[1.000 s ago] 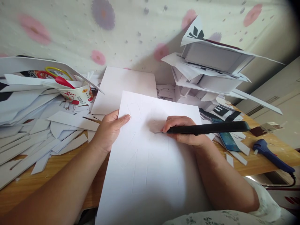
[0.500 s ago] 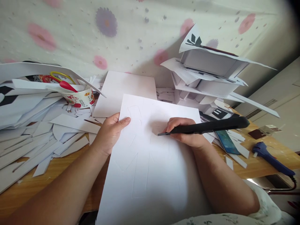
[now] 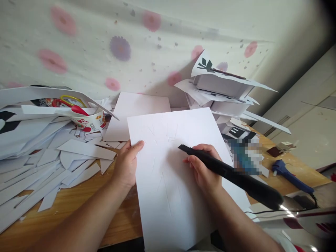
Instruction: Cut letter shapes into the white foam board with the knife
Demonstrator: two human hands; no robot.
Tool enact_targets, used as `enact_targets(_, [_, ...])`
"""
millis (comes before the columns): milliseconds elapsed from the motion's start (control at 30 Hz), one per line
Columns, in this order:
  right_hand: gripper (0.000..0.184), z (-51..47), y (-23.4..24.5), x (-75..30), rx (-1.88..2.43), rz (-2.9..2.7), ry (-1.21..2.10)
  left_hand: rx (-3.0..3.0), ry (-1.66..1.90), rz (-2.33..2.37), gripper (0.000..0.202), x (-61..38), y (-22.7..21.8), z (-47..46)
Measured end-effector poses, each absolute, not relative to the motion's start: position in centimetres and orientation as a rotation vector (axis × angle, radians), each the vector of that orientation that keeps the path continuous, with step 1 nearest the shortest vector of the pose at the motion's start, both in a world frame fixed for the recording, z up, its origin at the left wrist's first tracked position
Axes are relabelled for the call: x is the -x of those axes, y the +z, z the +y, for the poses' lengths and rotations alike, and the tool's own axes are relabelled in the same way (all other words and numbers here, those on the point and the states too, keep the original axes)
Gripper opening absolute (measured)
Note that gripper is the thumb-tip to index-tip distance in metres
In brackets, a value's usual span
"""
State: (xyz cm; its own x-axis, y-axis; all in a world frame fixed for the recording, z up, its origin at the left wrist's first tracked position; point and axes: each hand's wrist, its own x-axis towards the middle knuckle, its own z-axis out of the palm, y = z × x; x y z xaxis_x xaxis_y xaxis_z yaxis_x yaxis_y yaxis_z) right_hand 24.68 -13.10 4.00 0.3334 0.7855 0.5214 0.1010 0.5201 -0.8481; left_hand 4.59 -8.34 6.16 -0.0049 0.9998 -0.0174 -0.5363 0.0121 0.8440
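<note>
A large white foam board sheet (image 3: 170, 140) lies on the wooden table (image 3: 65, 206) in front of me, with faint cut lines in its surface. My left hand (image 3: 127, 162) grips its left edge, thumb on top. My right hand (image 3: 203, 168) holds a long black utility knife (image 3: 231, 175). The blade end points up and left, lifted just above the middle of the sheet.
Heaps of white offcuts (image 3: 39, 164) cover the left of the table. A paper cup (image 3: 89, 120) with red scissors stands behind them. Stacked white boxes (image 3: 223, 91) rise at the back right. A blue glue gun (image 3: 288, 175) lies at the right edge. Another white sheet (image 3: 139, 105) lies behind.
The sheet has turned clockwise under my left hand. My right hand has pulled back and swung the knife, whose handle now points down to the right, and the blade has left the surface.
</note>
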Motion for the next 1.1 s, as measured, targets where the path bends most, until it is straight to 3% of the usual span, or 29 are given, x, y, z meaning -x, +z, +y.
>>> enact_targets(267, [0.022, -15.3, 4.2, -22.3, 1.374, -1.233, 0.045, -0.863, 1.221, 0.858, 0.049, -3.5, 5.9, -7.8])
enact_targets(567, [0.018, -15.2, 4.3, -21.8, 1.294, -1.29, -0.114, -0.874, 1.292, 0.895, 0.046, -4.1, 6.5, -8.6])
enact_targets(1100, [0.022, -15.1, 4.2, -21.8, 1.145, -1.341, 0.059, -0.864, 1.32, 0.85, 0.044, -4.0, 6.6, -8.9])
